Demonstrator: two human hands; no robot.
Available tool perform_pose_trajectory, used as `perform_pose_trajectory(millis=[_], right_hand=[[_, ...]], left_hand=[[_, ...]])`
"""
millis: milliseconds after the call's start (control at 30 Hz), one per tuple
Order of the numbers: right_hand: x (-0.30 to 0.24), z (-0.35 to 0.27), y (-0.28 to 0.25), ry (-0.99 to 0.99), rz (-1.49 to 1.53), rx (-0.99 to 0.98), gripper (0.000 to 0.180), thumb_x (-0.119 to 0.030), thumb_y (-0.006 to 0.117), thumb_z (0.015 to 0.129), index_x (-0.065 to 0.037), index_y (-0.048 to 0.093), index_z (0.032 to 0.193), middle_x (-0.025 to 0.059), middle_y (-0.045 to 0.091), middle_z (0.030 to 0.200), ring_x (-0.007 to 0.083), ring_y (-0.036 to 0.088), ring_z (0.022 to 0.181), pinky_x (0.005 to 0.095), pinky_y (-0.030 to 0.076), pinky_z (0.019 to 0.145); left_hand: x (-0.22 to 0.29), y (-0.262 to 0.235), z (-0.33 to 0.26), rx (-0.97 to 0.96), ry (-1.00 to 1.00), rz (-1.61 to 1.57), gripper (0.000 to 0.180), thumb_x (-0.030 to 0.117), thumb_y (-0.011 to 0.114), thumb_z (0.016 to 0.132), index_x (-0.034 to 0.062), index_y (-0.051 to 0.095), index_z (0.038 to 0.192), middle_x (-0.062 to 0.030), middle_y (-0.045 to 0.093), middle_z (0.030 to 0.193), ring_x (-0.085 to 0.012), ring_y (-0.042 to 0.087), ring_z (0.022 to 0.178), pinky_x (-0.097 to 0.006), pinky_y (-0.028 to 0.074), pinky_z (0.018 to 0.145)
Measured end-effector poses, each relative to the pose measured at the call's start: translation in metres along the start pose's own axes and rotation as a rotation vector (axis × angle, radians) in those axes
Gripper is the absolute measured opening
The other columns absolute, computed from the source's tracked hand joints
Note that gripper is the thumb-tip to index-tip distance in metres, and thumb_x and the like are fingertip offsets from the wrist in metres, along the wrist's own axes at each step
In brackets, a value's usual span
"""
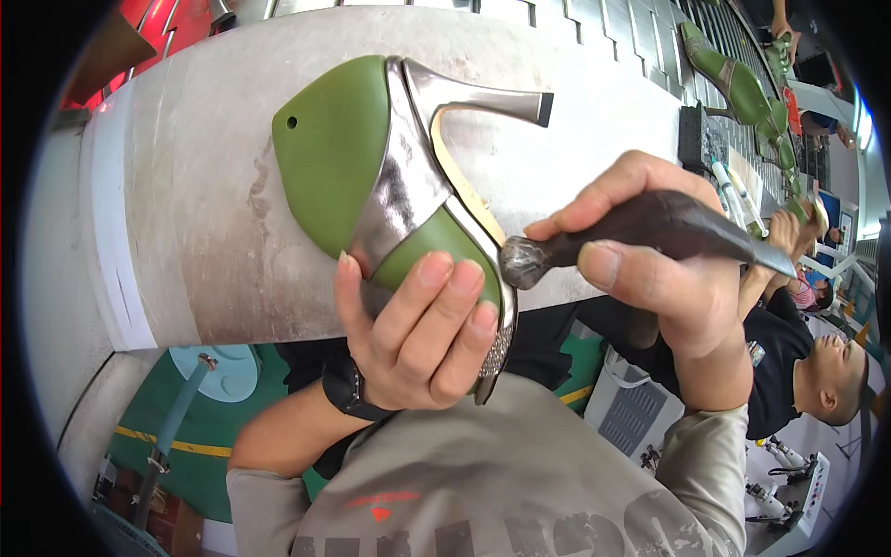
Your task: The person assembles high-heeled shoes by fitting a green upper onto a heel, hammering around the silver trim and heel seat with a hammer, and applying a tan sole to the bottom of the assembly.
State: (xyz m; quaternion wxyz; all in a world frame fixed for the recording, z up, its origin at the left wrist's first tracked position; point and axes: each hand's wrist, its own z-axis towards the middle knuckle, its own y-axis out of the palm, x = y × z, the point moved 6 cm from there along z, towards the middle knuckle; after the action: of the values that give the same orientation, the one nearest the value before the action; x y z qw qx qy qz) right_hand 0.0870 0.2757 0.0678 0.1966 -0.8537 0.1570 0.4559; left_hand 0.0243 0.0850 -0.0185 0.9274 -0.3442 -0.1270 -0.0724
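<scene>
A metallic silver high-heeled shoe (408, 209) on a green shoe last (329, 148) lies on its side over the work table. Its heel points right and its sole faces my right hand. My left hand (418, 325) is closed around the front part, fingers across the green side; a glittery band (498, 357) shows near the toe. My right hand (664, 269) grips a shoemaker's hammer (668, 223) by its dark head. The hammer's rounded metal face (525, 263) touches or nearly touches the sole edge, and its flat end sticks out past my wrist.
The pale, worn table (232, 223) has a near edge just before my body. A slatted metal conveyor (594, 23) runs beyond it, with more green lasts (747, 93) at the right. A dark block (701, 139) and pens (738, 200) lie nearby. A co-worker (780, 362) is at right.
</scene>
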Motion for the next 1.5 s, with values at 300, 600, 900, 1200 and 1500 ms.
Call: perform_pose_trajectory(millis=[300,600,900,1200,1500], right_hand=[[-0.007,0.028,0.018,-0.067,0.048,0.125,0.031,-0.016,0.072,0.086,0.004,0.064,0.107,0.0231,0.077,0.109,0.0118,0.067,0.065,0.0232,0.054,0.053],[-0.042,0.058,0.012,0.025,-0.254,0.019,0.026,-0.018,0.075,0.082,0.002,0.071,0.098,0.0129,0.08,0.099,0.0055,0.058,0.053,0.0213,0.046,0.046],[-0.045,0.047,0.007,-0.047,-0.36,-0.126,0.023,-0.018,0.076,0.08,-0.001,0.075,0.097,0.0058,0.078,0.085,0.0056,0.059,0.053,0.0221,0.045,0.043],[-0.01,0.0,-0.008,-0.404,-0.429,-0.06,0.027,-0.003,0.076,0.087,0.003,0.072,0.113,0.0128,0.076,0.102,0.021,0.073,0.087,0.0328,0.061,0.077],[0.06,-0.049,-0.031,-0.626,-0.371,0.252,0.05,-0.022,0.073,0.097,0.003,0.06,0.139,0.0245,0.07,0.129,0.0341,0.075,0.107,0.0428,0.06,0.092]], left_hand=[[0.006,0.001,0.0,0.087,-0.155,-0.064,0.027,0.026,0.062,0.101,0.0198,0.056,0.127,0.003,0.064,0.127,-0.0173,0.062,0.128,-0.072,0.026,0.122],[0.01,0.004,0.002,0.038,-0.17,-0.141,0.028,0.026,0.063,0.101,0.0186,0.057,0.127,0.0024,0.063,0.129,-0.0165,0.06,0.13,-0.074,0.024,0.122],[0.008,0.005,0.008,0.091,-0.125,-0.053,0.026,0.018,0.064,0.102,0.0148,0.056,0.127,-0.0017,0.066,0.131,-0.0199,0.063,0.129,-0.072,0.032,0.12],[-0.006,-0.028,-0.003,0.087,-0.229,-0.317,0.09,0.033,0.084,0.089,0.0005,0.037,0.158,-0.029,0.046,0.157,-0.0445,0.049,0.145,-0.068,0.028,0.122],[-0.08,-0.079,-0.033,0.193,-1.052,-1.472,0.07,0.021,0.081,0.096,-0.0136,0.049,0.148,-0.0196,0.069,0.133,-0.0257,0.068,0.123,-0.037,0.052,0.109]])
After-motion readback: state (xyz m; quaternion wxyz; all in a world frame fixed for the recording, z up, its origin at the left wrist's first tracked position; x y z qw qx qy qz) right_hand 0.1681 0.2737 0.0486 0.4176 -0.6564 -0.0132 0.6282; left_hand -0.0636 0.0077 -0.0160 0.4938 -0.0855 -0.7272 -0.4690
